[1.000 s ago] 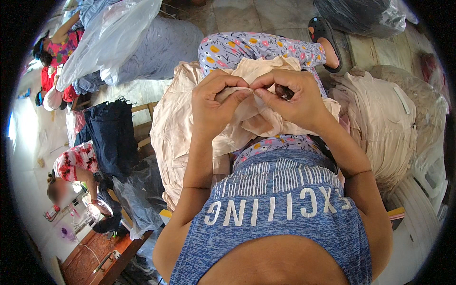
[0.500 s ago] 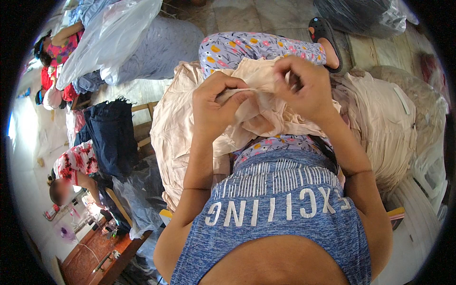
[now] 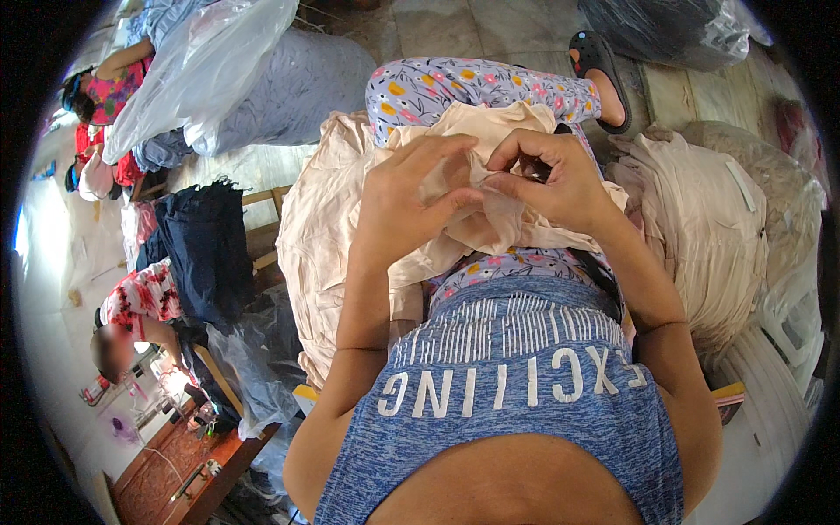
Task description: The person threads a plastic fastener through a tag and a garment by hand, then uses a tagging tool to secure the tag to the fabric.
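A cream-coloured garment [image 3: 490, 223] of thin cloth lies bunched across my lap, and part of it is raised between my hands. My left hand [image 3: 407, 197] is beside this raised fold, its thumb and forefinger curved apart around the cloth. On the other side my right hand [image 3: 560, 179] pinches the edge of the fold between thumb and forefinger. A dark patch shows inside its curled fingers; whether it is shadow or a small object I cannot make out. More cream cloth [image 3: 319, 254] hangs to the left of my lap.
To my right lies a stack of cream garments [image 3: 704, 227] beside clear plastic. Blue cloth under plastic sheeting [image 3: 210, 70] is at the upper left. Dark blue cloth [image 3: 206, 249] hangs over a wooden frame. A co-worker [image 3: 140, 311] bends at a wooden sewing table [image 3: 175, 464].
My right hand has come down and inward to the cloth edge. My left thumb and forefinger have spread from a pinch on the cloth. The co-worker's head has shifted slightly.
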Available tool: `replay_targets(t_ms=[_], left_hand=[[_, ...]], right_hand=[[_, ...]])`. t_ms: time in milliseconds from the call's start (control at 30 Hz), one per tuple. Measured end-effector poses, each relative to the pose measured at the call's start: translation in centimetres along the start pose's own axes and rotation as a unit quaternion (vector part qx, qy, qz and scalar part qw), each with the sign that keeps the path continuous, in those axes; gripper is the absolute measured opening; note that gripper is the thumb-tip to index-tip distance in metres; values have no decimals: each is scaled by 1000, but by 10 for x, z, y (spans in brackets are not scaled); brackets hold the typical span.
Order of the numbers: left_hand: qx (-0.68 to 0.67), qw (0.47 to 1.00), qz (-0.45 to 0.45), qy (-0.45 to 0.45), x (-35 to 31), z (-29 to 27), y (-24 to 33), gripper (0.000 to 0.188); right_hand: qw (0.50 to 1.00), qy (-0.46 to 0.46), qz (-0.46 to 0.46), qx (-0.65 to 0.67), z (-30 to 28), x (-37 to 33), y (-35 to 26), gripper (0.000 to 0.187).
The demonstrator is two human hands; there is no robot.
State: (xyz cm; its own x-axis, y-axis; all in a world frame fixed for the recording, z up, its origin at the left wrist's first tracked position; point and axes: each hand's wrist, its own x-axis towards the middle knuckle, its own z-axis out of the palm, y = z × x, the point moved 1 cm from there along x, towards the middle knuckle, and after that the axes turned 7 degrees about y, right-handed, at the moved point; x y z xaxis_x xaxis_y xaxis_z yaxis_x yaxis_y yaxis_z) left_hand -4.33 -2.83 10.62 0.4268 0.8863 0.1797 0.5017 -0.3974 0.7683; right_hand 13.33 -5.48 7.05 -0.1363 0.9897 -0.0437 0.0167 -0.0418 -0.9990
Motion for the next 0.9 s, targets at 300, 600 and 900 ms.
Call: replay_targets(t_ms=[300, 600, 900], left_hand=[[-42, 997, -66, 6, -5, 4, -12, 23], [-8, 998, -38, 56, -7, 5, 1, 12], [13, 997, 9, 78, -8, 10, 2, 10]], right_hand=[[989, 78, -79, -96, -1, -7, -10, 9], [984, 49, -126, -114, 3, -10, -13, 12], [975, 77, -162, -129, 12, -8, -13, 12]])
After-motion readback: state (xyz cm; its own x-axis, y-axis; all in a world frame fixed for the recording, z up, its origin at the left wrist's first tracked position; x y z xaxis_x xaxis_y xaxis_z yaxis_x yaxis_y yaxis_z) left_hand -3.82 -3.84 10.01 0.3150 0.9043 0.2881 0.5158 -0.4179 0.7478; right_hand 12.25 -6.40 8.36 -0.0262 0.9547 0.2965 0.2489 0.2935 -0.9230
